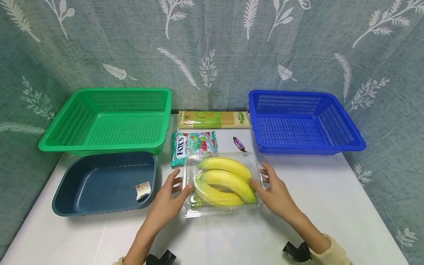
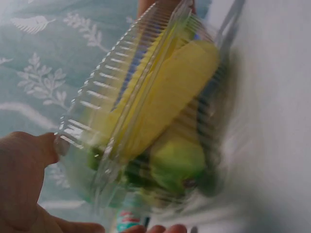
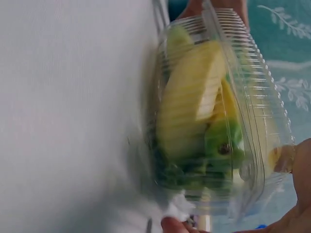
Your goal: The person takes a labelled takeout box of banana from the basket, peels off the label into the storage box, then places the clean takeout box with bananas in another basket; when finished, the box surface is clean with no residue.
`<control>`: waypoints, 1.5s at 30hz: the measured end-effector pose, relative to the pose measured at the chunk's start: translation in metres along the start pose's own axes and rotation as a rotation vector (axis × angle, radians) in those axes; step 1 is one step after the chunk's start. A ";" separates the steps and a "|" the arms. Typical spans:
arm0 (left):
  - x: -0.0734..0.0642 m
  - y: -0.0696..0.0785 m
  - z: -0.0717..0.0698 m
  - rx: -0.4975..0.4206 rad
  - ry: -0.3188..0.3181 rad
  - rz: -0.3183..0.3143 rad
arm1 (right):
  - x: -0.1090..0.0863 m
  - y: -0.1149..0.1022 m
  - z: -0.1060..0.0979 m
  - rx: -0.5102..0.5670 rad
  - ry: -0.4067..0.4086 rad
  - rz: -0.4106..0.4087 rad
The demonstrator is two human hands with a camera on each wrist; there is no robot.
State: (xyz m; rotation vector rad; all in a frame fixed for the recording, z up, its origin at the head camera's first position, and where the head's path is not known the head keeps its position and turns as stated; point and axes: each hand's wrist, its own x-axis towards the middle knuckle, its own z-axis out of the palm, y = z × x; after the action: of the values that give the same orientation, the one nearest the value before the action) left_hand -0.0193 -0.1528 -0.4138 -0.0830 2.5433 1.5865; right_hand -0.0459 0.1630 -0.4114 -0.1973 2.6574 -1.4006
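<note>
A clear plastic clamshell box (image 1: 189, 212) with yellow bananas (image 1: 228, 180) inside sits in the middle of the head view, its lid down. My left hand (image 1: 170, 198) holds its left side, and my right hand (image 1: 276, 193) grips the right side. Each thumb lies at the lid's edge, while the other fingers reach around the sides. In the left wrist view the greenish ends of the bananas (image 2: 177, 165) show through the ribbed wall. The right wrist view shows the box's opposite end (image 3: 194, 121). Whether its underside touches the table cannot be told.
Behind the box lie a Fox's candy bag (image 1: 195, 144), a purple wrapped candy (image 1: 239, 144) and a noodle packet (image 1: 215, 120). A green basket (image 1: 109, 148) and dark blue tub (image 1: 99, 211) with a small white packet (image 1: 143, 190) stand left; a blue basket (image 1: 308, 148) stands right.
</note>
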 end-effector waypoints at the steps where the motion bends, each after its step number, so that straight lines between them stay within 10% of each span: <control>1: 0.000 0.000 0.001 -0.010 -0.009 -0.015 | 0.000 0.001 0.001 0.030 -0.016 0.022; 8: 0.002 -0.003 0.009 -0.158 -0.054 -0.052 | -0.002 0.005 0.006 0.319 -0.083 0.094; 26: -0.023 0.017 -0.003 -0.228 0.005 0.039 | -0.026 -0.019 -0.011 0.318 -0.050 0.019; 45: -0.028 0.038 -0.094 -0.052 0.111 0.179 | 0.011 -0.088 0.008 0.382 -0.062 -0.189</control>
State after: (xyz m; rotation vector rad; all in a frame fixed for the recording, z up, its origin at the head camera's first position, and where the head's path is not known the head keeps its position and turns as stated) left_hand -0.0048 -0.2208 -0.3350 0.0548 2.6593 1.7592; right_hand -0.0509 0.1052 -0.3441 -0.4489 2.3141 -1.8910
